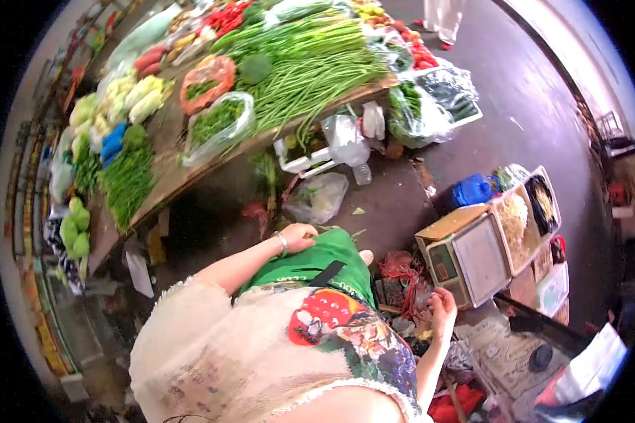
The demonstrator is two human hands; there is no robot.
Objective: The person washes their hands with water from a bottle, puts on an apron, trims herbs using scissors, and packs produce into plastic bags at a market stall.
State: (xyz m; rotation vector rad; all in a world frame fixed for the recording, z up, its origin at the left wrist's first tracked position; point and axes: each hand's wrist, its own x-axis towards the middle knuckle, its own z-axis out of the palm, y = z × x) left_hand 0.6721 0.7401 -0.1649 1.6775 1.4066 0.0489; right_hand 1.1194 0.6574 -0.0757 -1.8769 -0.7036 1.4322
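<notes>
My left hand [298, 237], with a bracelet at the wrist, rests at the upper edge of the green apron [316, 259], its fingers curled; whether it holds anything is hidden. Off to the right, my right hand [441, 307] hangs in the air with its fingers loosely bent and apart, nothing in them. It is near red plastic bags [400, 273] and left of a scale [480, 259] with a flat tray. Ahead stands a wooden table [164, 185] bearing long green stalks [317, 88], bagged herbs [219, 127] and a bunch of dill-like greens [127, 185].
White crates with bean sprouts [513, 224] and a blue bag [475, 189] stand beyond the scale. A clear bag [317, 197] lies on the floor below the table edge. Bagged greens [420, 116] sit at the table's right end. Another person's legs [442, 20] show at the top.
</notes>
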